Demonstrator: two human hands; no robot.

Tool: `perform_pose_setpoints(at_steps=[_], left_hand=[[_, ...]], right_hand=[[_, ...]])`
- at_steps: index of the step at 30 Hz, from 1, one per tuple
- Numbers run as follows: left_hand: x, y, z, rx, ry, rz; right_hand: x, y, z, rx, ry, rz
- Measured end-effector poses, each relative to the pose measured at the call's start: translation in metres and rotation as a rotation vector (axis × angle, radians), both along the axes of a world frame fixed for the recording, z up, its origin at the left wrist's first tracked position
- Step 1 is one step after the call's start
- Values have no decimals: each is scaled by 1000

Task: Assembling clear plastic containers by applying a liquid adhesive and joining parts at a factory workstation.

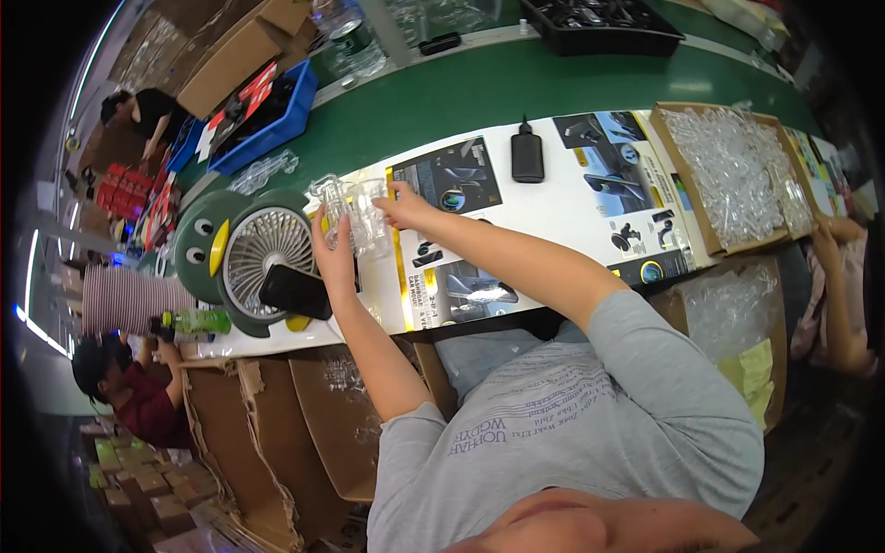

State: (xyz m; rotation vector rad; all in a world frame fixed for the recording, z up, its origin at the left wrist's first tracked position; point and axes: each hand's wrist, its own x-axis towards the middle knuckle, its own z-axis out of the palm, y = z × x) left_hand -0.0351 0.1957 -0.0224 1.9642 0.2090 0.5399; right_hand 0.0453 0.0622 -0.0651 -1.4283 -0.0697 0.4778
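Over the left part of the white, picture-printed work surface (pixel 544 217), both my hands are on transparent moulded plastic pieces. My left hand (pixel 337 258) has its fingers raised and curled around a transparent plastic piece (pixel 329 192). Beside it, my right hand (pixel 406 206) pinches the edge of another transparent plastic piece (pixel 371 230) between thumb and fingers. The two pieces overlap, so where one ends is hard to make out. Close to the left hand stands a green penguin-shaped fan (pixel 201 241), with a black phone (pixel 295 291) leaning on its front.
A black nozzle bottle (pixel 526 155) stands mid-table. At right, a cardboard box (pixel 687 175) is full of transparent plastic parts, with another person's hand (pixel 830 235) at its edge. Blue bin (pixel 267 124), black tray (pixel 599 37) and water bottle (pixel 358 46) line the far side. Cardboard boxes (pixel 323 415) stand below.
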Motion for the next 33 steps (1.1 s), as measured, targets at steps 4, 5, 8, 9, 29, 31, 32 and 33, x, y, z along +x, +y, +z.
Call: perform_pose_setpoints(at_steps=[4,5,8,9,29,31,32,33], left_hand=[[10,18,-34,59,-105,-16],[11,26,-45,-17,-126,-17],[29,15,-38,-47,-167,-66],[23,-12,-29,-100,-127,-38],[-31,-133,9,-467,-203,-519],[-31,-144,5,-524,-208,-566],[-30,-155,4,-583,-216,-609],[-29,-169,3,-632,-213,-540]], right_hand=[[-5,16,-9,0,-118,49],[-10,24,-14,-110,-171,-40],[11,21,-12,-286,-243,-8],[13,12,-15,-274,-246,-17],[-56,-122,26,257,-112,-176],[-71,-150,36,313,-105,-144],[-78,-169,43,368,-101,-107],[-79,-182,43,322,-82,-112]])
